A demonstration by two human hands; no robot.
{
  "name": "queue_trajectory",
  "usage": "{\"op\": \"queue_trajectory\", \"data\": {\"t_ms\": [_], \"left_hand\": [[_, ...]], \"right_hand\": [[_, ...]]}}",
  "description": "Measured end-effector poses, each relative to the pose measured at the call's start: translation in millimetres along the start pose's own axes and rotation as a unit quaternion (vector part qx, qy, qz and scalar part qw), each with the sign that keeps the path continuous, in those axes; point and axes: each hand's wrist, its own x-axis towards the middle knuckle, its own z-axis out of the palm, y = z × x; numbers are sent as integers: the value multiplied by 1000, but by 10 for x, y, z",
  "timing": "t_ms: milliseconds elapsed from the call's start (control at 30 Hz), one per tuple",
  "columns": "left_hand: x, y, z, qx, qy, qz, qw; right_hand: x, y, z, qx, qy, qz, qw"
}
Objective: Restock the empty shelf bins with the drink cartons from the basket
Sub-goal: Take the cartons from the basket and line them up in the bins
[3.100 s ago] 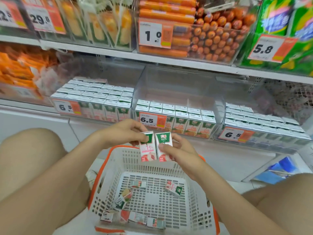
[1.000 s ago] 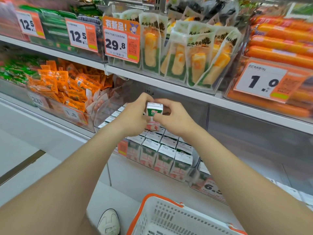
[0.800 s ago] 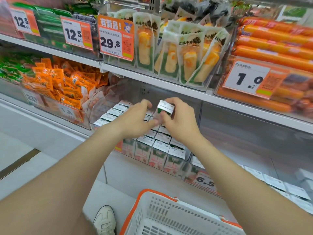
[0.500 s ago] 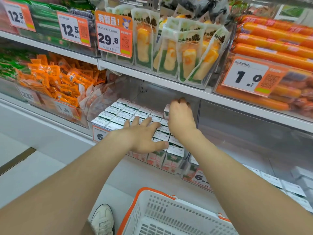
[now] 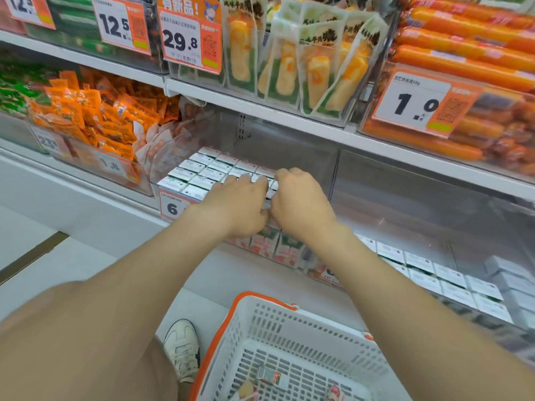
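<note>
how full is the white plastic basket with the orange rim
Nearly empty: the white plastic basket shows mostly bare floor, with a few small drink cartons lying flat. Its near part is cropped.

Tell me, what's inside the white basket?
A few small drink cartons lie loose in the basket. The picture's bottom edge and the right arm hide the rest.

Perforated plastic basket, clear bins

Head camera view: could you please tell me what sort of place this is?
Most likely a supermarket or convenience-store aisle: printed price tags front the stocked shelves, drink cartons stand in neat rows, and a plastic shopping basket stands below.
</note>
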Motion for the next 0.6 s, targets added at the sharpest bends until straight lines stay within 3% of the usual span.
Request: {"op": "queue_trajectory", "data": {"t_ms": [100,200,267,367,500,600], "left_hand": [[-328,207,-28,-9,109,-11,994],[-692,426,93,-34,93,9,995],[-881,557,298,-14,-3,37,999],[-1020,720,782,69,-161,93,980],[-1042,829,1491,117,-349,106,924],[-1068,850,1887,113,-410,91,900]], "right_hand": [[-616,-28,-93,74,133,-41,988],[-1257,20,13,135,147,-57,978],[-1614,86,212,146,78,-73,984],[-2060,247,620,107,-122,-74,984],[-2573,481,1192,142,-331,-7,933],[-2872,592,1635,155,-430,25,889]]}}
